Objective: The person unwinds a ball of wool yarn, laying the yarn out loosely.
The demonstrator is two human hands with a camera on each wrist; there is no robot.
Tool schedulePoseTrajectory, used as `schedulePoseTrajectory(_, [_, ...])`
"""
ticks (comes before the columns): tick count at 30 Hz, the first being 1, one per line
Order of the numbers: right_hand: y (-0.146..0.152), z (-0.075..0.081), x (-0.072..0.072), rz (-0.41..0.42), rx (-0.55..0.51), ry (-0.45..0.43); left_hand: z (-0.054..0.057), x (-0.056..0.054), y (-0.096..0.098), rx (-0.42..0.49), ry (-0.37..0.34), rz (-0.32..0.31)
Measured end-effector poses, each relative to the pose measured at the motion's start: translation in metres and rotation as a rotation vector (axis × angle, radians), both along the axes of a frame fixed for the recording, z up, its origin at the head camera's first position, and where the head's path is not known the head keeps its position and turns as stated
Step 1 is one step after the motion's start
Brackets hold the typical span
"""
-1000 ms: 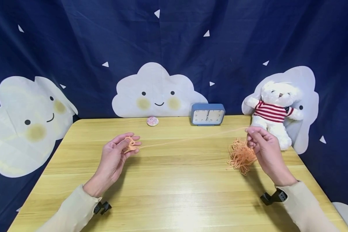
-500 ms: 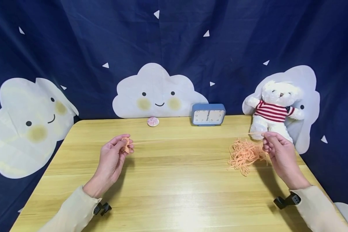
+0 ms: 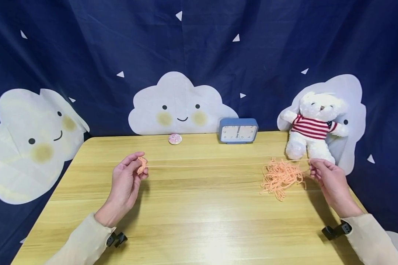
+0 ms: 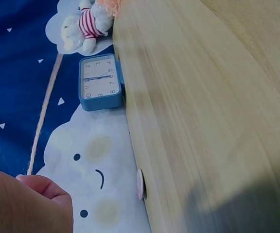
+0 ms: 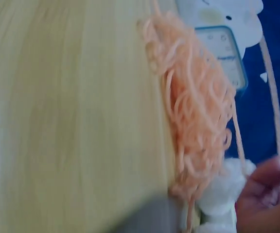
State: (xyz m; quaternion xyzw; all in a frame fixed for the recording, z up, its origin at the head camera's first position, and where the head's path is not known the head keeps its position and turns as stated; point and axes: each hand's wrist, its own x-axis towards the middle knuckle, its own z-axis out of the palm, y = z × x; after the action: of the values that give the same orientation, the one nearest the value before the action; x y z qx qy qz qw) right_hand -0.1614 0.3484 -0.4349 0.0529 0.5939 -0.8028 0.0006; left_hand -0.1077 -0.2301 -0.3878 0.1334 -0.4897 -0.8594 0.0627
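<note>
My left hand (image 3: 123, 186) holds a small looped bundle of orange yarn (image 3: 142, 165) between thumb and fingers, above the left of the table. From it a single yarn strand (image 4: 43, 107) runs nearly straight across to my right hand (image 3: 334, 187), whose thumb and index finger pinch it. Just left of the right hand lies a loose, tangled pile of the same yarn (image 3: 280, 178). In the right wrist view, another length of yarn (image 5: 239, 138) leads from the pile to that hand (image 5: 264, 199). The left wrist view hides the bundle behind the hand (image 4: 28, 204).
A white teddy bear (image 3: 310, 129) in a striped shirt sits at the table's back right corner, behind the pile. The blue clock (image 3: 238, 130) and a small round pink object (image 3: 175, 138) stand along the back edge of the wooden table (image 3: 192, 206), before a dark blue curtain (image 3: 199, 36).
My right hand has moved right and toward me, past the pile, still pinching the strand. The left hand has shifted slightly left, and its bundle looks more gathered. The strand between them spans farther.
</note>
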Motion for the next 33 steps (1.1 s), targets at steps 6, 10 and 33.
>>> schedulePoseTrajectory(6, [0.009,-0.015,-0.003,0.176,0.158,-0.054,-0.001,0.001,0.001,-0.020,0.007,-0.030])
schedulePoseTrajectory(10, [0.007,-0.018,-0.003,0.204,0.226,-0.063,-0.001,0.001,0.002,-0.025,0.014,-0.049])
schedulePoseTrajectory(33, [-0.066,0.011,0.006,0.057,0.212,0.035,0.002,-0.005,0.010,0.018,0.020,-0.070])
